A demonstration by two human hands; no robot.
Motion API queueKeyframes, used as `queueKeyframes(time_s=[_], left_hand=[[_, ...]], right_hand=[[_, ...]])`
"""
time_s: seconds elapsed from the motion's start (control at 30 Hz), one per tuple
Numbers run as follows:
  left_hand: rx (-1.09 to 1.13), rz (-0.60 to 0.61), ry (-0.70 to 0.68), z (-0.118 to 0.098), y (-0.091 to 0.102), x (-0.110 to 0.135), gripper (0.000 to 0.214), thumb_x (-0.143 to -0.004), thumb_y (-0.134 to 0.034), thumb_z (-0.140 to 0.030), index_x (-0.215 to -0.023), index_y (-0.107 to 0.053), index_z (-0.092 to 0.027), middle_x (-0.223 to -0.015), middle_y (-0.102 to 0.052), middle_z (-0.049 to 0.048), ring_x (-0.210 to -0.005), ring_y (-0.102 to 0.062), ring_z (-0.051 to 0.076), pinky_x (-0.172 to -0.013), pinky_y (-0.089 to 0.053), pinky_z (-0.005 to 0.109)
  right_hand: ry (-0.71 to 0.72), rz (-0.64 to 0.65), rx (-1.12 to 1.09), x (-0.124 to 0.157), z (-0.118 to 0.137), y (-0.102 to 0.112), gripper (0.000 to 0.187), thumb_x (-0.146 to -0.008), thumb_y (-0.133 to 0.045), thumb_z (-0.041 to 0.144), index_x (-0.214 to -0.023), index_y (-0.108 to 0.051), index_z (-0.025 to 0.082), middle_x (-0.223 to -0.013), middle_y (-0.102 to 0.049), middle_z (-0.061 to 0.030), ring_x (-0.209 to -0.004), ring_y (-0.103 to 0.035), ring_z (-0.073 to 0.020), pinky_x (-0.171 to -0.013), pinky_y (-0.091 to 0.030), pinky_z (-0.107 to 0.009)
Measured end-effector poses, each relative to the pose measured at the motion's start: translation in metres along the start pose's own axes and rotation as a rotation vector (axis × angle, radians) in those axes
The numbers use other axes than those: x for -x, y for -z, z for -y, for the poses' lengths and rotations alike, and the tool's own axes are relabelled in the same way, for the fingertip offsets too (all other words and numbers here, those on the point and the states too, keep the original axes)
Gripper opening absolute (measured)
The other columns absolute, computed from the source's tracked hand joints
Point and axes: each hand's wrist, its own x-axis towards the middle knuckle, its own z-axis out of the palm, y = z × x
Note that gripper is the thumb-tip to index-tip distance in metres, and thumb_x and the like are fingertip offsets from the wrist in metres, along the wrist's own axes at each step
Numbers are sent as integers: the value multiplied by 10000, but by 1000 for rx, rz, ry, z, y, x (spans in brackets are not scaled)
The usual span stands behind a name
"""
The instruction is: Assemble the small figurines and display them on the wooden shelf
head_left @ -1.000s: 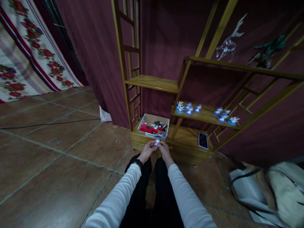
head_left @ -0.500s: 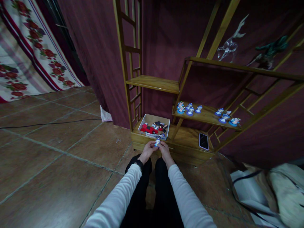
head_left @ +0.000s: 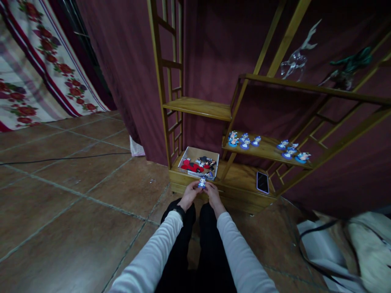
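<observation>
The figure [head_left: 202,182] is held upright just on the near side of the box [head_left: 194,151], toward the right half of its front wall; whether it touches the box is hard to tell, though it looks apart. It is probably light, stiff, smooth plastic, slightly slippery at the glossy parts, with the small top the likeliest bit to chip or snap; the wide base seems the surest place to take hold, pinched from the sides. It is tiny, with a violet-blue top, a pale face and body, and a bluish base partly hidden by fingers. The left hand [head_left: 191,191] and the right hand [head_left: 211,190], both nearer the wearer than the box, close their fingertips on it from either side, the gap between them no wider than the figure. Inside the box lie red pieces [head_left: 192,166] and a jumble of black, white and orange ones, too small to make out singly. Right of the box and higher, a shelf [head_left: 269,145] bears similar toys [head_left: 244,143] in two clusters, violet and teal. A phone [head_left: 262,182] lies well to the box's right, and a pale bag [head_left: 369,244] farther right, on the near side.
</observation>
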Motion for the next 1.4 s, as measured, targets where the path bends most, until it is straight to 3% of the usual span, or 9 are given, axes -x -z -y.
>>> queueKeyframes(time_s=[0.37, 0.8, 1.4], left_hand=[[-70, 4, -66, -3, -1, 1, 430, -488, -751, -147, -905, -647, -129, -720, -651, 22, -654, -567, 123, -719, -439, 271], [-86, -124, -134, -3, -7, 6, 409, -476, -739, -99, -822, -533, -171, -720, -601, -21, -650, -562, 112, -722, -431, 277], [-182, -118, -178, 1, -5, -1, 351, -471, -735, -157, -749, -520, -171, -668, -592, -26, -608, -545, 109, -640, -418, 256]], right_hand=[[21, 18, -6, 7, 6, 0, 214, -552, -670, 308, -726, -662, 184, -787, -681, -32, -736, -607, -172, -689, -474, -305], [-25, 37, -52, 11, 12, -1, 222, -527, -692, 296, -715, -668, 179, -773, -676, -27, -722, -601, -160, -671, -460, -287], [-22, 57, -69, 6, 5, 3, 177, -539, -695, 267, -692, -664, 185, -756, -679, -17, -694, -593, -142, -649, -437, -263]])
